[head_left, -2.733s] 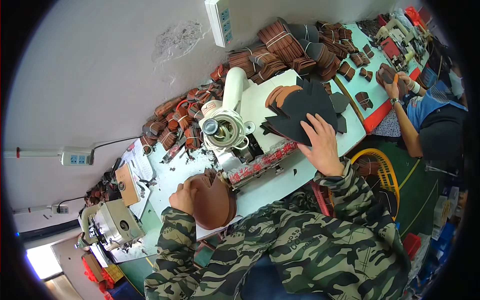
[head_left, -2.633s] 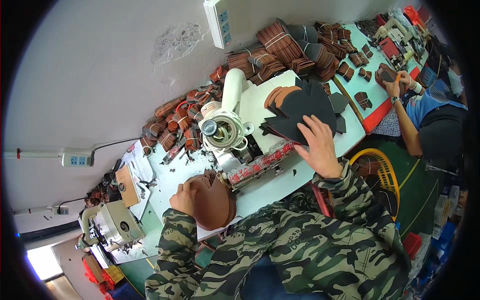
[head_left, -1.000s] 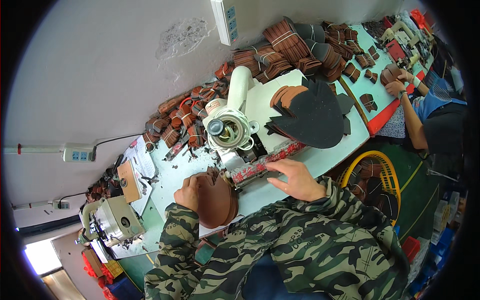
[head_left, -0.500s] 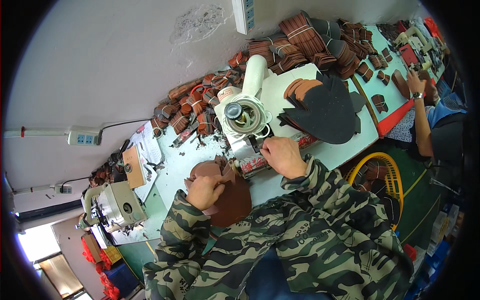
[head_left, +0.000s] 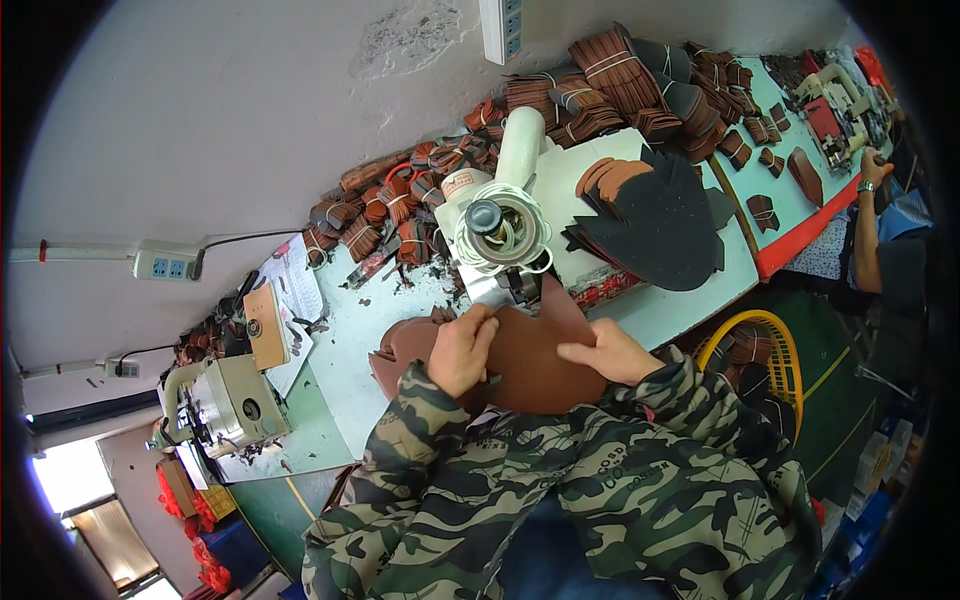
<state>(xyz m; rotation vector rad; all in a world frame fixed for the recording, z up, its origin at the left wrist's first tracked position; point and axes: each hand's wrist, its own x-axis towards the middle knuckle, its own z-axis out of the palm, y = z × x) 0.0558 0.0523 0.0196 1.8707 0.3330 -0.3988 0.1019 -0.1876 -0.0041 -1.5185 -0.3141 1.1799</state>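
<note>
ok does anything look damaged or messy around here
The wall has a rough grey patch where the surface looks flaked away, and dark scraps lie scattered on the white tabletop left of the cream machine. The brown piece in the left hand and right hand shows no obvious damage.

Right hand [head_left: 622,352], fingers apparently hidden beneath brown piece [head_left: 545,365], socket strip [head_left: 501,32] cut off above

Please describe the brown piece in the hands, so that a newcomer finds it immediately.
Find the central cream machine on the white table. In front, between left hand and right hand, is a broad brown piece. Unlike the brown stack to its left, both hands grip it.
</note>
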